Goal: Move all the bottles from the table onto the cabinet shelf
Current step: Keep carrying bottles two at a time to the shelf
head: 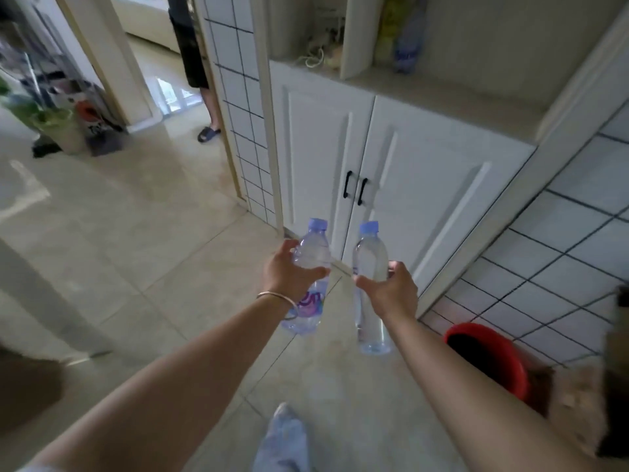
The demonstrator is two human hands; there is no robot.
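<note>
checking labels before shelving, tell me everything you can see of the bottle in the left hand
The left-hand bottle is clear plastic with a pale blue screw cap, closed. A purple and pink label wraps its lower half; the print is too blurred to read. It is held roughly upright, cap up and tilted slightly, in the air above the tiled floor in front of the white cabinet doors. Only the left hand touches it, fingers wrapped around its upper body. It does not touch the other bottle beside it.

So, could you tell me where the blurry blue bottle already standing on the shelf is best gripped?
Probably around its mid-body. The shelf bottle stands upright in the open shelf, a divider panel and yellow bottle at its left, so come from the front or right. Both hands, left and right, already hold bottles.
</note>
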